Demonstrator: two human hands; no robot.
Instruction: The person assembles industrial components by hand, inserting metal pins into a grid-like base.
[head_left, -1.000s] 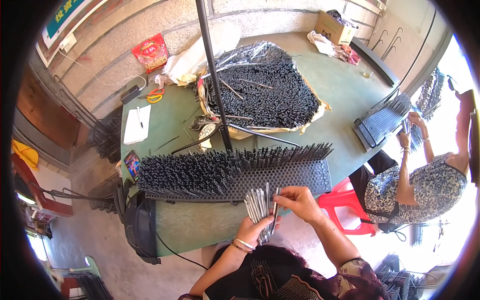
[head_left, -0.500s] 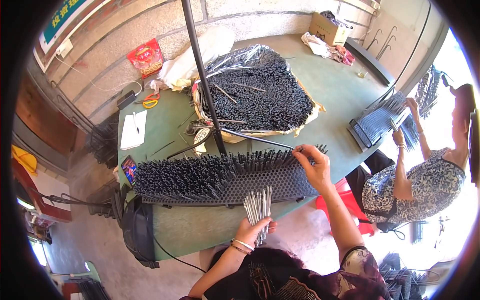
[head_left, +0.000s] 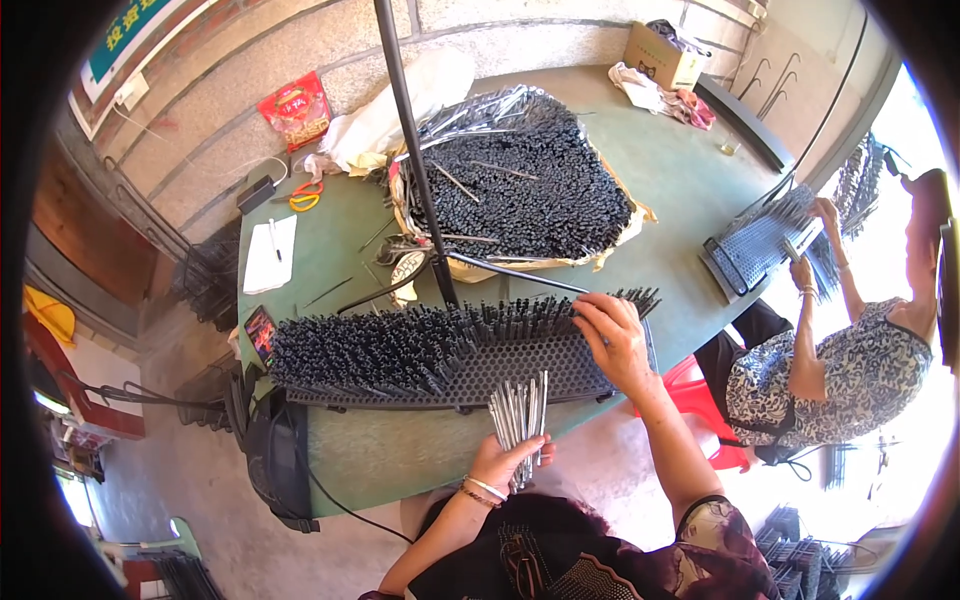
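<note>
One broad green-topped table [head_left: 690, 165] carries most of what shows, and at its right side a person in a patterned blue-and-white top [head_left: 830, 370] works at a separate rack. Toward the back sits a shallow, paper-edged carton [head_left: 648, 214] packed with dark upright rods, perhaps set there to be within arm's reach. Along the near edge lies a long black perforated rack [head_left: 520, 365]; its holes seem to keep the slim dark rods [head_left: 360, 350] standing apart, densely at the left and in a band along the rear.

The right hand [head_left: 612, 335] is over the rack's right part, thumb and fingers drawn together at the rear rods; whether they pinch one, I cannot tell. The left hand [head_left: 497, 462] has its fingers wrapped around a fanned bundle of silvery metal rods [head_left: 516, 415], just in front of the rack, upper ends up, probably so single rods are easy to take. Orange-handled scissors [head_left: 305, 200] lie farther back at the left.
</note>
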